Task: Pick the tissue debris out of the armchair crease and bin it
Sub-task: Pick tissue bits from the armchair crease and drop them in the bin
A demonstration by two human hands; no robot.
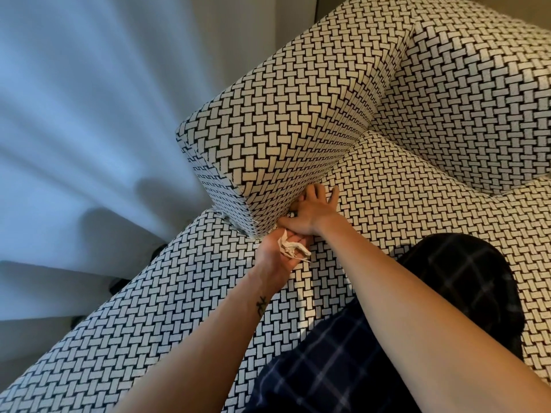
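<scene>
The armchair (402, 204) is covered in black-and-white basket-weave fabric. Its armrest (283, 129) meets the seat cushion in a crease (337, 168). My right hand (310, 210) reaches into the near end of that crease, fingers spread against the fabric, fingertips partly hidden. Just below it, my left hand (277, 251) lies palm up and holds crumpled white tissue debris (292, 248) in its curled fingers. No bin is in view.
A pale curtain (89, 114) hangs on the left, beside the armrest. My knee in dark checked trousers (447, 293) rests on the seat cushion at the lower right. The chair back (477, 99) rises at the upper right.
</scene>
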